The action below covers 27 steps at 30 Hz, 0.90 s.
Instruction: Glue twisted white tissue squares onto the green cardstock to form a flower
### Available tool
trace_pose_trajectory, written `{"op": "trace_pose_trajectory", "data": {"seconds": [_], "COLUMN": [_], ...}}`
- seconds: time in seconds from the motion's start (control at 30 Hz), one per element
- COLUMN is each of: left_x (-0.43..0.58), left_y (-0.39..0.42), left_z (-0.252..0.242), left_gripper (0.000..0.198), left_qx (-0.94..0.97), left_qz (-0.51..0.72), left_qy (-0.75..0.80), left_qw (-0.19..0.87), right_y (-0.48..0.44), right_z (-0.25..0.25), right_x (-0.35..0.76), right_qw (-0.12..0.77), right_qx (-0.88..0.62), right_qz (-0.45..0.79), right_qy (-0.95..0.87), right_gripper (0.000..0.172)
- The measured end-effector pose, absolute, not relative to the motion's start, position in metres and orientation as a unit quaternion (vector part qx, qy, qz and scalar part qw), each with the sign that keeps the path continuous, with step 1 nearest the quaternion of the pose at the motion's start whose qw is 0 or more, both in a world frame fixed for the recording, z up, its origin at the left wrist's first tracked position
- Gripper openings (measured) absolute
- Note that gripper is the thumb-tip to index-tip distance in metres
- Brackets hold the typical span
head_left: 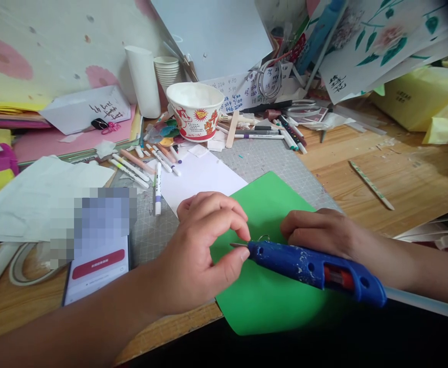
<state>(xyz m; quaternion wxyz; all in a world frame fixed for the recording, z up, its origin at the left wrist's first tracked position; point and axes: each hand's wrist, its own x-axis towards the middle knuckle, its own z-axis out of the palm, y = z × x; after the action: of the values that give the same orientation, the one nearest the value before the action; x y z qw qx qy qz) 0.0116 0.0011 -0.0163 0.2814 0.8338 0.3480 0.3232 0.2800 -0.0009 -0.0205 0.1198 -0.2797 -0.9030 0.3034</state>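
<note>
A blue glue gun (293, 263) with a red part inside lies slanted over a green sheet (264, 301), its metal tip pointing left. My left hand (212, 245) is at the tip, the thumb and fingers curved round and close together there; what they pinch, if anything, is too small to make out. My right hand (319, 232) is closed behind the gun's body, over the green sheet; the gun hides part of it, and what its fingers hold does not show. A small thin loop (264, 237) shows above the gun near its front end.
A phone (100, 255) lies at the left beside white papers. Behind the sheet are a white sheet (204, 174), several markers, a paper bowl (195, 112) and stacked paper cups (166, 71). A flat stick (372, 185) lies at the right.
</note>
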Motion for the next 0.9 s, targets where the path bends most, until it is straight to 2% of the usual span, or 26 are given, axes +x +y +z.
{"op": "trace_pose_trajectory", "data": {"seconds": [0.23, 0.57, 0.8, 0.9], "left_x": [0.014, 0.016, 0.016, 0.009], "left_y": [0.001, -0.002, -0.008, -0.023], "left_z": [-0.011, -0.013, 0.000, 0.016], "left_gripper": [0.016, 0.016, 0.016, 0.020], "left_qx": [0.846, 0.860, 0.873, 0.878], "left_qz": [0.295, 0.253, 0.334, 0.352], "left_qy": [0.365, 0.370, 0.340, 0.314], "left_qw": [0.253, 0.244, 0.103, 0.085], "right_y": [-0.001, -0.002, 0.002, 0.002], "right_z": [-0.029, -0.031, -0.030, -0.031], "right_x": [0.283, 0.283, 0.280, 0.281], "right_qw": [0.161, 0.163, 0.154, 0.151], "right_qx": [-0.270, -0.259, -0.264, -0.260], "right_qz": [0.288, 0.270, 0.298, 0.313], "right_qy": [-0.905, -0.913, -0.904, -0.901], "right_gripper": [0.027, 0.028, 0.019, 0.011]}}
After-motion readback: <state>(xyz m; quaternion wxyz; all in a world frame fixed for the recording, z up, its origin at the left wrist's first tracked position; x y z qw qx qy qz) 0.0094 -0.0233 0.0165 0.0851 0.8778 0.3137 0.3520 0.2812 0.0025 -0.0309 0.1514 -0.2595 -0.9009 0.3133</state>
